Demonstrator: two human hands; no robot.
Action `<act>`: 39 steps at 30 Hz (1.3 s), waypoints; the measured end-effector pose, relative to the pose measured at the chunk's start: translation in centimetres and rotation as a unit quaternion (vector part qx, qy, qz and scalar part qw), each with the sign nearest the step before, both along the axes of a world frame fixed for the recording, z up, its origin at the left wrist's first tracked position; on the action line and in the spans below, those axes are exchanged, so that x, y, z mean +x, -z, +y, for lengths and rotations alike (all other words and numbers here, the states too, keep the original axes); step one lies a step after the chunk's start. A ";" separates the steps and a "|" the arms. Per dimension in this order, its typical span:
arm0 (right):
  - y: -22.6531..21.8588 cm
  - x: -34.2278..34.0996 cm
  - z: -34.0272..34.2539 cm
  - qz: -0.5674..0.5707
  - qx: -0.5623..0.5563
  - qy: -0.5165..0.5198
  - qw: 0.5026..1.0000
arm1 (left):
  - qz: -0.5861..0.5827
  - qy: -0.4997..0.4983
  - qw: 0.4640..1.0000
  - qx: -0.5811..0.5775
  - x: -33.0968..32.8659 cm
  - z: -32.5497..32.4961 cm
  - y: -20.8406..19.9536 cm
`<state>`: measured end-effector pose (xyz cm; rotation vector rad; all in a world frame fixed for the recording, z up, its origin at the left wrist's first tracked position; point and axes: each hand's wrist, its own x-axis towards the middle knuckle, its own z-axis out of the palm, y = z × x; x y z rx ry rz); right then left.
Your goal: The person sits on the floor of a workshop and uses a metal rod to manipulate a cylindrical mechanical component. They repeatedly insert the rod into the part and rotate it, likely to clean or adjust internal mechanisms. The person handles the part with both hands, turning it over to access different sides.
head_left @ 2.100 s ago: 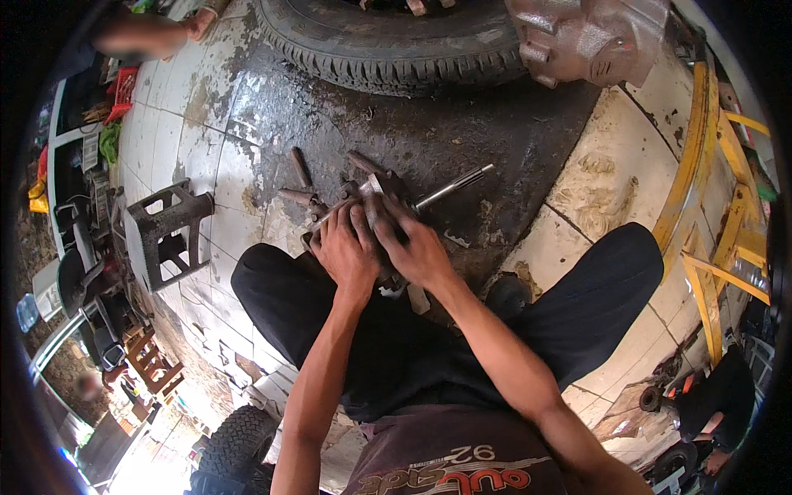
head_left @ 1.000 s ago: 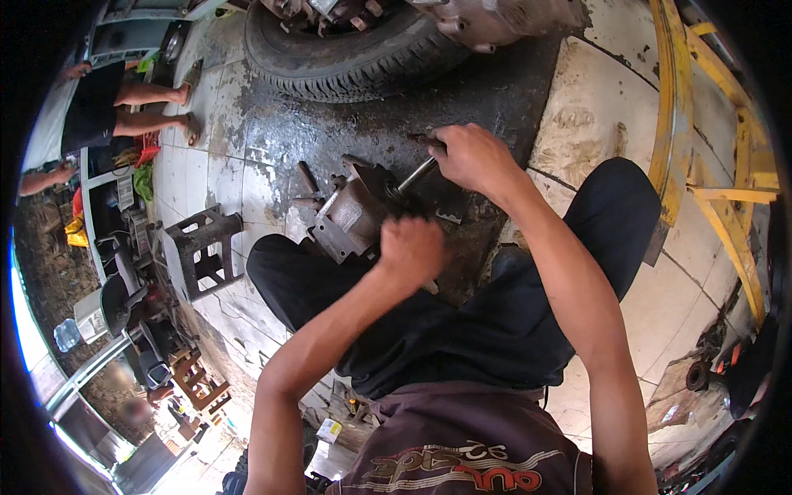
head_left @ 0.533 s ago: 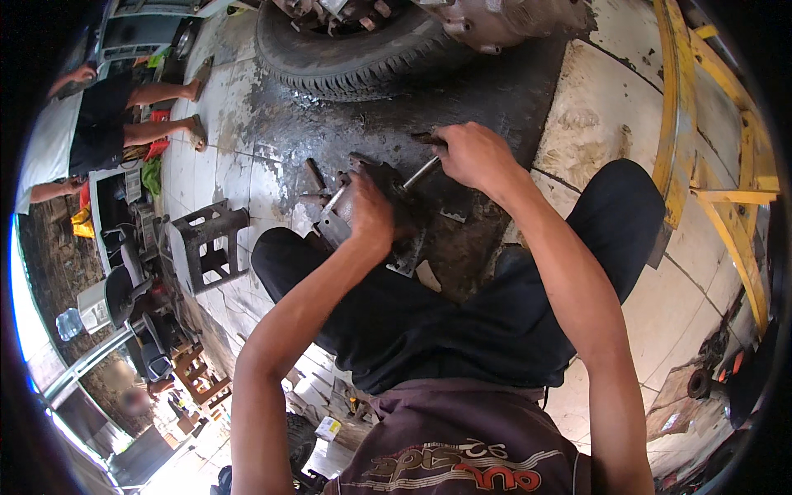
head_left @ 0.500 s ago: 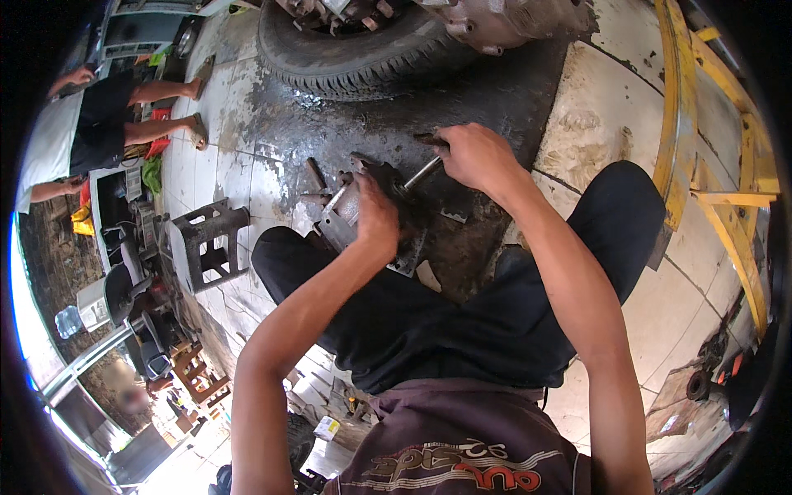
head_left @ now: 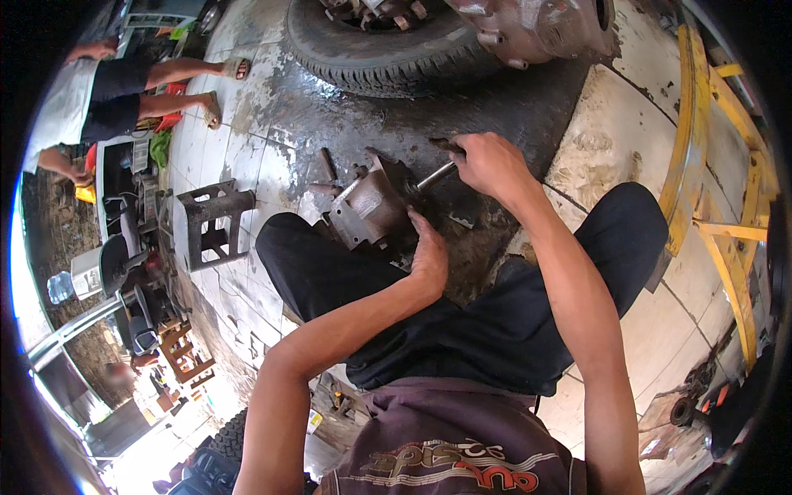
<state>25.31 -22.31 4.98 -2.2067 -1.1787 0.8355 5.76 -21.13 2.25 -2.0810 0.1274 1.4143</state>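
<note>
A heavy grey-brown metal housing (head_left: pixel 375 202), greasy and with a flat flange, rests on the dark floor between my knees. From its right end a bright metal shaft (head_left: pixel 436 175) slants up and to the right. My right hand (head_left: pixel 492 165) is closed around the shaft's outer end, where a dark metal piece (head_left: pixel 445 144) sticks out past the fingers. Against the near right end of the housing lies my left hand (head_left: pixel 429 254), its visible fingers straight rather than wrapped round; the others are hidden. Beyond the housing lie two small metal pieces (head_left: pixel 328 165).
A large tyre (head_left: pixel 388 70) lies ahead, beside a big metal casing (head_left: pixel 540 29). At the left stands a dark plastic stool (head_left: pixel 216 227), with another person's legs (head_left: pixel 181 106) farther off. A yellow metal frame (head_left: pixel 693 140) stands at the right.
My left hand has come off the top of the housing and moved right and nearer, to its end by the shaft. The right hand remains on the shaft. The whole view has shifted slightly.
</note>
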 end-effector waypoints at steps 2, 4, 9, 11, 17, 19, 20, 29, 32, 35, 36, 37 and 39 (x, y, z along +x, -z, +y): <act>0.3 -0.1 0.0 0.001 0.000 0.003 1.000 | 0.018 -0.098 0.992 -0.076 1.5 0.2 -2.1; 0.4 -0.3 0.2 -0.006 -0.001 -0.004 1.000 | 0.022 -0.245 0.954 -0.170 2.6 1.6 -3.5; 0.3 -0.5 0.7 -0.010 -0.023 -0.014 1.000 | -0.220 -0.103 0.970 -0.022 0.1 4.4 -2.4; 0.5 -0.8 1.1 -0.011 -0.017 -0.019 1.000 | -0.192 -0.103 0.975 0.037 -0.4 4.6 -1.7; 1.6 -2.0 2.8 0.009 -0.018 -0.054 0.998 | -0.226 -0.034 0.974 0.008 -3.9 2.0 -0.4; 2.1 -2.2 2.9 -0.004 -0.016 -0.077 0.997 | -0.284 -0.048 0.957 -0.029 -4.1 2.3 -1.1; 2.6 -2.5 3.1 -0.011 0.000 -0.084 0.996 | -0.299 -0.075 0.949 -0.058 -3.9 2.7 -1.4; 7.6 -6.6 3.7 0.126 0.088 -0.121 0.981 | -0.658 -0.278 0.675 -0.183 -6.3 10.4 -2.1; 8.3 -7.9 3.8 0.154 0.065 -0.083 0.982 | -0.695 -0.347 0.617 -0.127 -7.8 12.3 -1.3; 8.6 -9.9 4.3 0.167 0.056 -0.024 0.984 | -0.672 -0.444 0.577 -0.131 -8.6 12.3 -0.1; 9.0 -10.1 4.5 0.168 0.042 -0.009 0.985 | -0.676 -0.444 0.573 -0.129 -8.4 12.4 0.0; 9.4 -10.3 4.7 0.170 0.030 0.008 0.985 | -0.680 -0.444 0.569 -0.127 -8.1 12.5 0.1; 8.9 -11.4 4.3 0.169 0.025 0.033 0.985 | -0.682 -0.446 0.566 -0.124 -8.3 12.4 0.4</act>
